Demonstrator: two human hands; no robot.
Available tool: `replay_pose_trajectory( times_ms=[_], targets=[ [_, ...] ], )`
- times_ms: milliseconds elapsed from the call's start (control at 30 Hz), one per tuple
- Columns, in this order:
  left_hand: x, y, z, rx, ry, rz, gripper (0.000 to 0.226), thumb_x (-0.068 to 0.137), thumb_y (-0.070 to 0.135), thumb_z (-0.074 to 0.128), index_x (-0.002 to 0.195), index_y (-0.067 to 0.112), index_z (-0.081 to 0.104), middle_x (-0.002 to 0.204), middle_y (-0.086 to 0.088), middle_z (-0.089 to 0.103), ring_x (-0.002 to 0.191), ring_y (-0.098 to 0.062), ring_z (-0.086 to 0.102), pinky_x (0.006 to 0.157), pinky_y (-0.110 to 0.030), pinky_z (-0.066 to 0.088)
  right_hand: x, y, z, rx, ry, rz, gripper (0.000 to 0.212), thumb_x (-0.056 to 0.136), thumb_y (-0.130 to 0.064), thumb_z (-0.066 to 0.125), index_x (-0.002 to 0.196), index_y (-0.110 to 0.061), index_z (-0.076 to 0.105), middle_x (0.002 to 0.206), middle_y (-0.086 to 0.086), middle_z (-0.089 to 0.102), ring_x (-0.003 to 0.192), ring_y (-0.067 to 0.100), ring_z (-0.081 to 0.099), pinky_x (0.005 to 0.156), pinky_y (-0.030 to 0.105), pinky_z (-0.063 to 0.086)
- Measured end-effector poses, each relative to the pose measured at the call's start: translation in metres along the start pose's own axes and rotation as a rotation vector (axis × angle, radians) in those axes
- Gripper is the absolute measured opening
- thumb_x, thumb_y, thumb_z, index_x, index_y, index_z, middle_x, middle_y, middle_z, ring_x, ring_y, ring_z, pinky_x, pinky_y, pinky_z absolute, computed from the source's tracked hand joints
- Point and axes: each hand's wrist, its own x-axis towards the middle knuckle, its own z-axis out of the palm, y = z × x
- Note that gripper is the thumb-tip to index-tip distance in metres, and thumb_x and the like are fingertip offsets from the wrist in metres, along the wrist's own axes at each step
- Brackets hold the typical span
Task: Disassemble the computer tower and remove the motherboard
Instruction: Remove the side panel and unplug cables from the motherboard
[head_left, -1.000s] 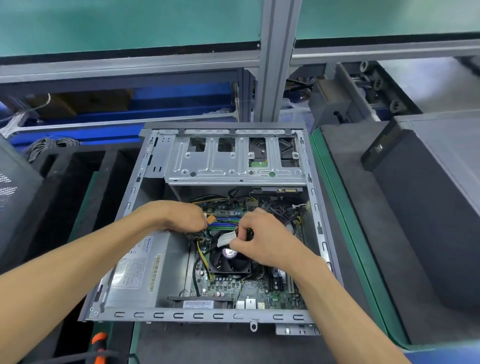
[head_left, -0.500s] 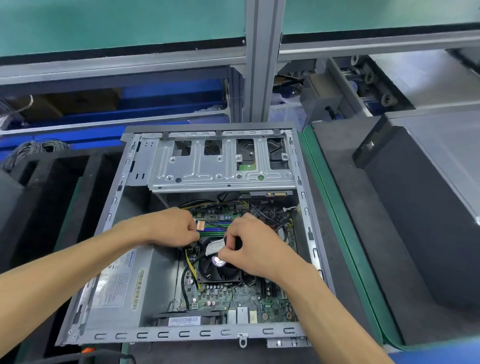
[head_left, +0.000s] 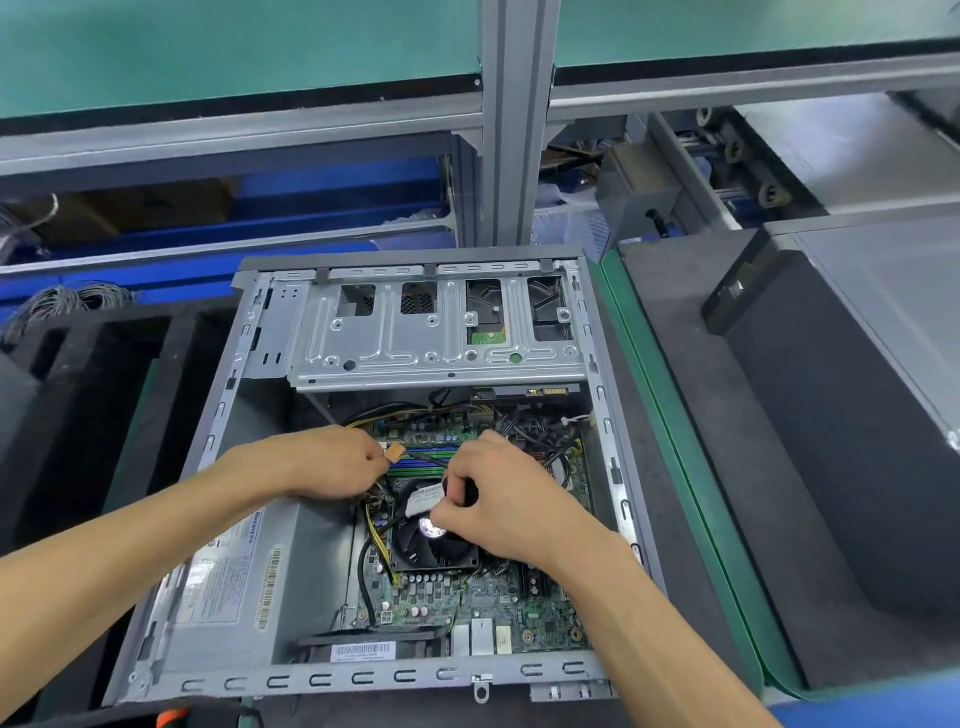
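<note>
Open computer tower (head_left: 171, 525) lying on its side on a dark mat, side panel off, grey steel frame with slotted edges all round. Inside, at the far end, a silver drive cage (head_left: 436, 332) with four cut-outs; at the near left, a grey power supply (head_left: 244, 577) with white labels and barcodes. Green motherboard (head_left: 498, 613) flat on the floor of the case at the right, crowded with capacitors, slots and connectors, and carrying a black CPU fan (head_left: 431, 545) near its middle. Left hand (head_left: 332, 462) curled over the board's left edge, fingers pinched on a small orange connector (head_left: 393, 453), with yellow and black wires (head_left: 376, 540) trailing beneath. Right hand (head_left: 504, 499) above the fan, fingers closed round a black cable with a white tag (head_left: 423, 500). Middle of the board, far half of the fan and blue memory slots largely covered by both hands. Where the orange connector plugs in: cannot tell. Print on the tag and labels too small to read. Far right tangle of black cables hard to separate. Orange-handled tool (head_left: 171, 718) cut off by the bottom edge.
</note>
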Motion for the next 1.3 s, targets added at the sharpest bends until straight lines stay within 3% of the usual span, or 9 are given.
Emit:
replay_pose_trajectory(
  times_ms=[167, 300, 467, 600, 733, 1000, 1133, 1233, 1300],
  targets=[
    [0.002, -0.003, 0.003, -0.097, 0.107, 0.014, 0.051, 0.098, 0.045, 0.045, 0.056, 0.018, 0.034, 0.055, 0.0, 0.037, 0.054, -0.019, 0.035, 0.056, -0.03, 0.029, -0.001, 0.0, 0.001, 0.003, 0.007, -0.009, 0.026, 0.085, -0.025, 0.069, 0.077, -0.001, 0.061, 0.086, 0.009, 0.062, 0.091, 0.011, 0.043, 0.087, 0.031, 0.045],
    [-0.003, -0.005, 0.009, -0.119, 0.426, 0.083, 0.061, 0.093, 0.045, 0.052, 0.044, 0.012, 0.037, 0.039, 0.001, 0.027, 0.04, -0.018, 0.028, 0.044, -0.025, 0.031, 0.001, 0.001, 0.001, 0.001, 0.006, -0.011, 0.028, 0.085, -0.025, 0.069, 0.076, 0.0, 0.061, 0.084, 0.013, 0.063, 0.09, 0.013, 0.043, 0.09, 0.024, 0.039],
    [-0.009, -0.009, 0.013, -0.005, 0.529, 0.079, 0.056, 0.087, 0.059, 0.047, 0.057, 0.013, 0.056, 0.052, 0.002, 0.055, 0.05, -0.014, 0.054, 0.047, -0.024, 0.042, 0.001, 0.001, 0.003, -0.011, 0.009, -0.015, 0.027, 0.084, -0.027, 0.069, 0.075, -0.003, 0.062, 0.084, 0.01, 0.064, 0.092, 0.012, 0.044, 0.089, 0.032, 0.046],
    [-0.011, -0.01, 0.01, -0.016, 0.455, -0.052, 0.014, 0.084, 0.045, 0.059, 0.085, 0.03, 0.059, 0.075, 0.01, 0.059, 0.068, -0.011, 0.058, 0.054, -0.027, 0.041, 0.001, 0.001, 0.003, -0.003, 0.011, -0.007, 0.027, 0.084, -0.027, 0.069, 0.074, -0.003, 0.061, 0.083, 0.008, 0.063, 0.093, 0.01, 0.045, 0.09, 0.037, 0.048],
    [0.001, -0.006, -0.004, -0.14, 0.254, -0.081, 0.048, 0.09, 0.027, 0.06, 0.134, 0.012, 0.047, 0.104, -0.006, 0.062, 0.089, -0.021, 0.059, 0.075, -0.029, 0.049, 0.001, 0.001, 0.003, -0.013, 0.012, -0.005, 0.027, 0.084, -0.026, 0.068, 0.074, -0.002, 0.06, 0.082, 0.008, 0.062, 0.094, 0.012, 0.045, 0.094, 0.038, 0.047],
    [0.013, -0.008, -0.01, -0.092, 0.099, 0.023, 0.06, 0.094, 0.007, 0.043, 0.152, 0.021, 0.035, 0.151, -0.008, 0.044, 0.129, -0.024, 0.05, 0.105, -0.03, 0.043, 0.001, 0.0, 0.004, -0.034, 0.001, 0.001, 0.026, 0.085, -0.029, 0.068, 0.075, -0.006, 0.062, 0.084, 0.003, 0.064, 0.097, 0.013, 0.048, 0.091, 0.04, 0.049],
    [0.019, -0.014, -0.012, -0.026, 0.135, 0.005, 0.045, 0.1, 0.024, 0.043, 0.145, 0.013, 0.044, 0.131, -0.014, 0.06, 0.109, -0.027, 0.061, 0.093, -0.035, 0.051, 0.001, 0.0, 0.003, -0.03, 0.003, 0.005, 0.026, 0.084, -0.028, 0.068, 0.075, -0.005, 0.063, 0.085, 0.004, 0.064, 0.096, 0.013, 0.048, 0.09, 0.041, 0.049],
    [0.021, -0.017, -0.01, 0.007, 0.106, -0.017, 0.065, 0.103, 0.035, 0.041, 0.156, 0.01, 0.013, 0.136, -0.019, 0.055, 0.114, -0.03, 0.06, 0.096, -0.036, 0.049, 0.001, -0.001, 0.003, -0.038, -0.002, 0.009, 0.024, 0.085, -0.027, 0.067, 0.074, -0.007, 0.062, 0.083, 0.002, 0.063, 0.093, 0.013, 0.047, 0.088, 0.041, 0.049],
    [0.022, -0.018, -0.009, -0.007, 0.116, 0.022, 0.064, 0.104, 0.035, 0.041, 0.156, 0.009, 0.015, 0.136, -0.019, 0.056, 0.115, -0.031, 0.059, 0.097, -0.038, 0.049, 0.001, -0.001, 0.003, -0.036, -0.003, 0.011, 0.023, 0.085, -0.027, 0.067, 0.074, -0.007, 0.062, 0.083, 0.002, 0.063, 0.093, 0.012, 0.046, 0.089, 0.04, 0.049]
  ],
)
